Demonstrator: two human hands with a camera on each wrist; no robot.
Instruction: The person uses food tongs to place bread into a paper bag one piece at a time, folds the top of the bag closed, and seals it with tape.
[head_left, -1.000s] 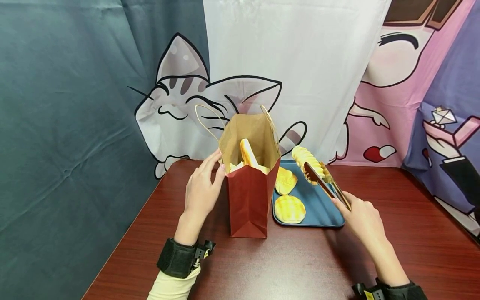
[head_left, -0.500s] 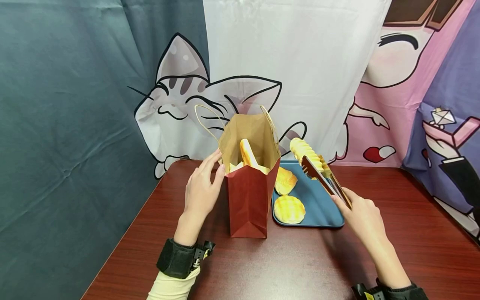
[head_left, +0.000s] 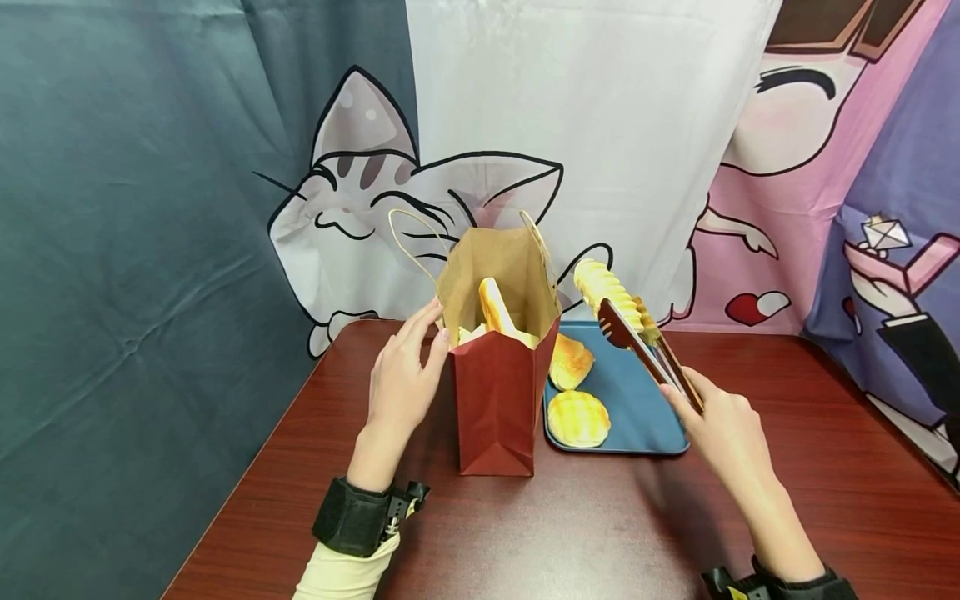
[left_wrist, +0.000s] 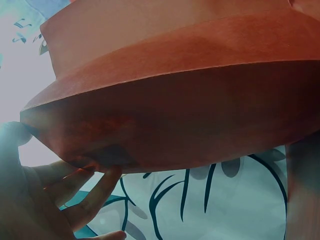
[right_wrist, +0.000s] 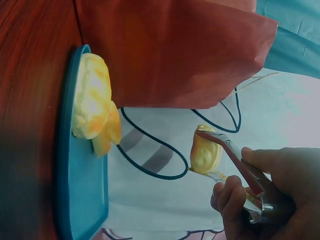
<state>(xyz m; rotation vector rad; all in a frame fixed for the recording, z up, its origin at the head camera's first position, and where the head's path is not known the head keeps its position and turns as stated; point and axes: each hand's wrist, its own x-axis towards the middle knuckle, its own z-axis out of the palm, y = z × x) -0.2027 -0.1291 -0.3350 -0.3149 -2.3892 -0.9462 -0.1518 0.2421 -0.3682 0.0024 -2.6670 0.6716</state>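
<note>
My right hand [head_left: 723,433] grips a pair of metal tongs [head_left: 663,367] with brown tips. Between the tips is a ridged, pale-yellow bread roll [head_left: 603,287], raised above the blue tray [head_left: 645,417], to the right of the red paper bag [head_left: 495,408]. With its fingertips, my left hand [head_left: 405,375] touches the left side of the bag near the top edge; its fingers are mostly straight. The bag stands upright with its mouth open, and a long bread [head_left: 495,304] sticks up inside. In the right wrist view, the tongs [right_wrist: 240,165] pinch the roll [right_wrist: 205,152].
On the tray's left side lie a round bun [head_left: 579,418] and another golden bread [head_left: 572,362], close beside the bag. A twine handle [head_left: 412,237] stands up at the bag's left. Behind the brown table [head_left: 315,500] hangs a printed curtain [head_left: 600,108].
The tongs have lifted the ridged roll upward and slightly left, off the tray's level and nearer the bag's mouth. My left hand and the bag have stayed in place.
</note>
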